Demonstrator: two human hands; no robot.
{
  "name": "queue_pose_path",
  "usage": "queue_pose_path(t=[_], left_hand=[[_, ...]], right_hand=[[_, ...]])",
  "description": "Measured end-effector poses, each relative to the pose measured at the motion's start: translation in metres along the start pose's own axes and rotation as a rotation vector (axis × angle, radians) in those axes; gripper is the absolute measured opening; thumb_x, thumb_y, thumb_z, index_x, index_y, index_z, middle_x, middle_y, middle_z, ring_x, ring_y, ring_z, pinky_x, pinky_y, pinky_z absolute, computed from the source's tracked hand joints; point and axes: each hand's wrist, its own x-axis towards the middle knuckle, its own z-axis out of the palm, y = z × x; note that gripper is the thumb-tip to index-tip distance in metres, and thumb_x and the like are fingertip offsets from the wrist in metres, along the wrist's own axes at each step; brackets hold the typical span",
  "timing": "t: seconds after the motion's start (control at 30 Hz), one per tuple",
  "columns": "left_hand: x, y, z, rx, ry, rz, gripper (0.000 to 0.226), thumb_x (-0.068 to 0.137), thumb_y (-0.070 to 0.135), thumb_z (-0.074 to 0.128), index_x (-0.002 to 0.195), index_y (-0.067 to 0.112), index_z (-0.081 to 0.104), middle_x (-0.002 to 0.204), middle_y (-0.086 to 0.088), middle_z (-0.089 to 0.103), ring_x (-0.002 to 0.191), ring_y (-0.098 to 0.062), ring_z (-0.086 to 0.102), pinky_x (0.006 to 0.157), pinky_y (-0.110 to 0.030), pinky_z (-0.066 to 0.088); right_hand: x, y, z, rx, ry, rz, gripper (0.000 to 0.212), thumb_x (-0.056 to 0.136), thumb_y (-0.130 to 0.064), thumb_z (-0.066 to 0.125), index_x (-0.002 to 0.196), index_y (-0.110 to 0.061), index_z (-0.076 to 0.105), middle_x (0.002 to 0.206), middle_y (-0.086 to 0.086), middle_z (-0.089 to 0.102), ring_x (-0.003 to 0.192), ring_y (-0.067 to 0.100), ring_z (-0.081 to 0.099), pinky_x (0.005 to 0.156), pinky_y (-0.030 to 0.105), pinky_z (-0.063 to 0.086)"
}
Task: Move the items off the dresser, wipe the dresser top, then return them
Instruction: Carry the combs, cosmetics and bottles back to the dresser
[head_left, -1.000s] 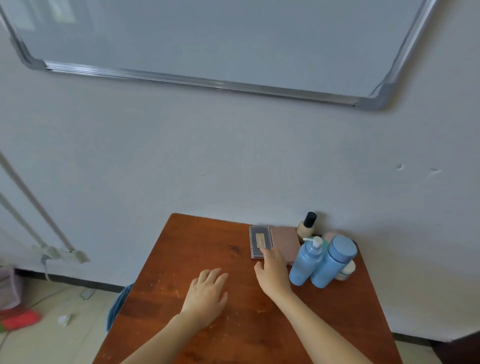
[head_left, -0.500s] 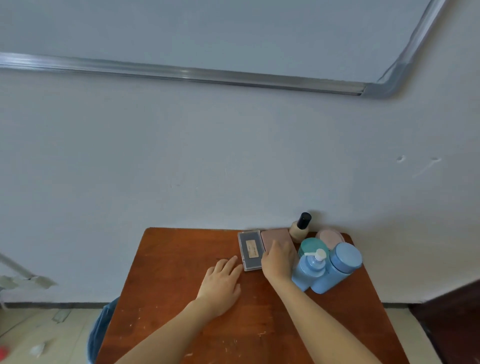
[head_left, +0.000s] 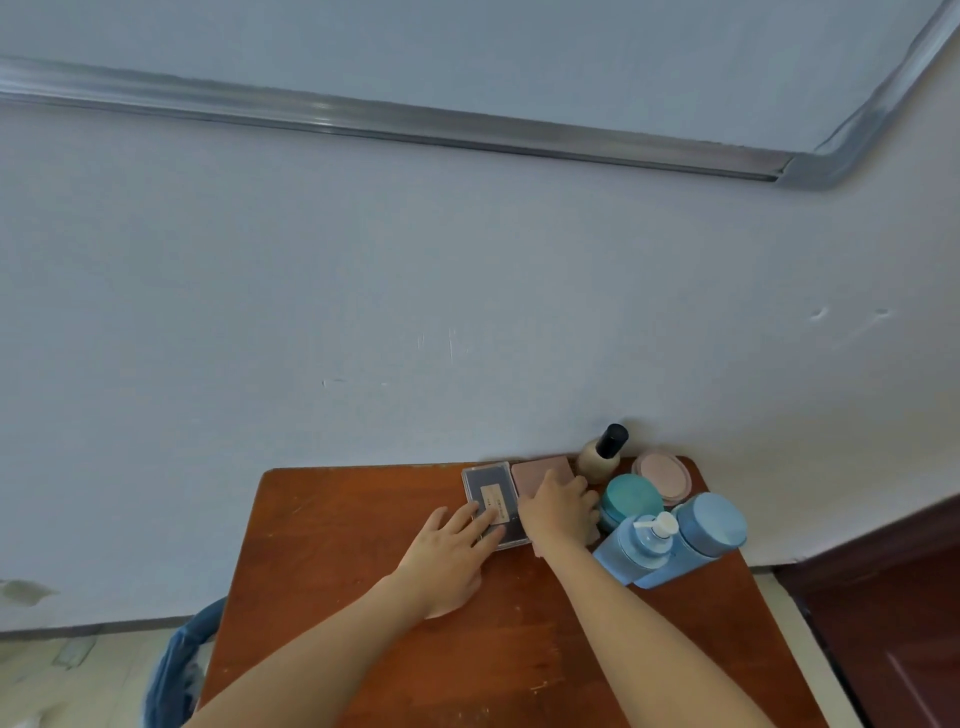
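Note:
On the brown wooden dresser top (head_left: 363, 561), cosmetics cluster at the back right corner. My left hand (head_left: 454, 551) lies flat with its fingertips on a dark rectangular case (head_left: 485, 480). My right hand (head_left: 558, 512) rests with straight fingers on a pink rectangular case (head_left: 540, 470) beside it. Right of them stand a beige bottle with a black cap (head_left: 602, 454), a teal jar (head_left: 631, 499), a round pink compact (head_left: 662, 470), a blue pump bottle (head_left: 636, 548) and a blue capped bottle (head_left: 698, 535).
The dresser stands against a pale wall (head_left: 415, 312) under a whiteboard (head_left: 467, 57). A blue bin (head_left: 174, 670) sits on the floor at the dresser's left. A dark wooden door (head_left: 893, 613) is at the right.
Both hands slid toward the wall. My left hand moved from the bare wood onto the dark case. My right hand moved from the dark case onto the pink case.

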Motion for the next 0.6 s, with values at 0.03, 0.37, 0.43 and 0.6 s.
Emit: queue_pose_path(t=[0.03, 0.37, 0.43, 0.6], left_hand=[[-0.003, -0.003, 0.002, 0.01, 0.028, -0.002, 0.054, 0.096, 0.029, 0.031, 0.146, 0.021, 0.013, 0.156, -0.004, 0.007, 0.144, -0.025, 0.002, 0.115, -0.046, 0.005], [-0.086, -0.033, 0.02, -0.07, 0.118, -0.251, 0.037, 0.073, 0.04, 0.044, 0.102, 0.038, 0.066, 0.113, 0.013, 0.066, 0.11, -0.015, 0.06, 0.086, -0.037, 0.051], [-0.101, -0.034, 0.03, -0.067, 0.161, -0.31, 0.034, 0.071, 0.041, 0.039, 0.088, 0.038, 0.068, 0.102, 0.017, 0.068, 0.1, -0.011, 0.062, 0.077, -0.035, 0.054], [-0.114, -0.021, 0.029, -0.099, 0.295, -0.465, 0.024, 0.073, 0.039, 0.045, 0.067, 0.033, 0.068, 0.08, 0.015, 0.071, 0.083, -0.014, 0.068, 0.07, -0.036, 0.056]], right_hand=[[-0.001, -0.002, 0.0, 0.003, -0.003, -0.013, 0.043, 0.09, -0.036, 0.045, 0.126, -0.013, 0.041, 0.131, 0.017, 0.039, 0.118, 0.033, 0.038, 0.095, 0.04, 0.036], [-0.065, -0.026, 0.028, -0.019, -0.036, -0.351, 0.054, 0.086, -0.041, 0.051, 0.133, -0.02, 0.034, 0.135, 0.011, 0.033, 0.122, 0.029, 0.031, 0.097, 0.038, 0.035], [-0.074, -0.02, 0.033, 0.007, -0.045, -0.366, 0.057, 0.085, -0.04, 0.053, 0.135, -0.022, 0.031, 0.139, 0.011, 0.028, 0.126, 0.029, 0.029, 0.1, 0.036, 0.033], [-0.092, 0.0, 0.038, 0.006, -0.103, -0.344, 0.068, 0.083, -0.037, 0.057, 0.139, -0.025, 0.022, 0.142, 0.014, 0.025, 0.127, 0.03, 0.03, 0.107, 0.036, 0.029]])
